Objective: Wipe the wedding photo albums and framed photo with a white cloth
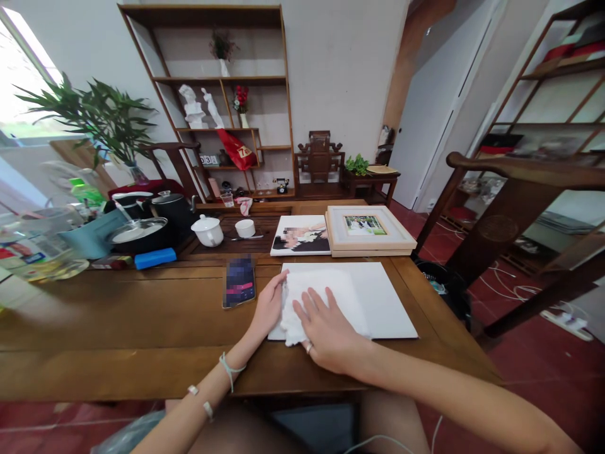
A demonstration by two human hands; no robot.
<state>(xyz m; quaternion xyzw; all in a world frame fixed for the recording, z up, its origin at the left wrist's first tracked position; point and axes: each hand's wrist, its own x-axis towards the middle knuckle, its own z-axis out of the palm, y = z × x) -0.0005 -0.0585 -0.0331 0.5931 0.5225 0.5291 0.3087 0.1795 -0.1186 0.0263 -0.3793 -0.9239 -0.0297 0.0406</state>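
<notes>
A white flat board [378, 296] lies on the wooden table [118, 315] in front of me. A white cloth [321, 293] is spread over its left part. My right hand [326, 331] lies flat on the cloth with fingers stretched out. My left hand [269, 306] rests at the board's left edge, its fingers curled against the cloth's edge. A phone [239, 282] lies face up just left of my left hand.
Behind the board lie a printed photo [302, 234] and stacked framed pictures [368, 230]. A tea tray with a white teapot [208, 231], cup [244, 227], black kettles [174, 208] and a blue box [155, 258] fills the back left. A wooden chair [520, 208] stands at right.
</notes>
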